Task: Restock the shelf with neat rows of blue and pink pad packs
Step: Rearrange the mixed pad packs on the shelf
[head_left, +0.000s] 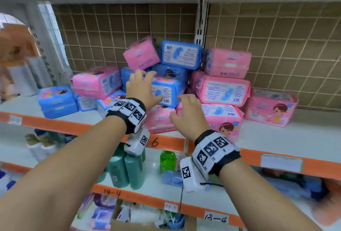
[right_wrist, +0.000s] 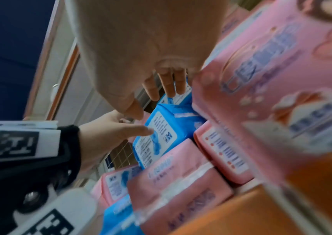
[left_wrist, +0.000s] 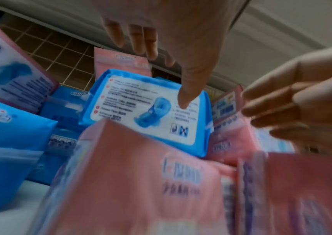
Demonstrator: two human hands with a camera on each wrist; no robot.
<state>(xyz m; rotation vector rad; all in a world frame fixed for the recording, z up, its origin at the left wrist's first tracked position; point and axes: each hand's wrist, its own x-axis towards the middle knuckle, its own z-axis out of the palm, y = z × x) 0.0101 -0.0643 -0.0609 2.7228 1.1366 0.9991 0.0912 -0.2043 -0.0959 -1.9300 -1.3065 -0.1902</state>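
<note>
A loose pile of blue and pink pad packs lies on the middle shelf (head_left: 287, 138). At its centre a blue pack (head_left: 168, 92) leans label-forward on a pink pack (head_left: 160, 120). My left hand (head_left: 144, 85) reaches over this blue pack (left_wrist: 147, 111) with fingers spread, its thumb (left_wrist: 187, 92) close over the label. My right hand (head_left: 186, 107) hovers just right of it, fingers loosely bent and holding nothing, in front of a pink pack (head_left: 221, 118). In the right wrist view the right hand's fingertips (right_wrist: 167, 85) point at the blue pack (right_wrist: 167, 130). The left hand (right_wrist: 116, 132) comes in beside it.
More packs lie askew: a blue one (head_left: 180, 54) and pink ones (head_left: 227, 63) on top, a blue one (head_left: 57, 101) at left, a pink one (head_left: 271, 107) at right. Wire mesh (head_left: 110, 33) backs the shelf. Green bottles (head_left: 127, 171) stand on the shelf below.
</note>
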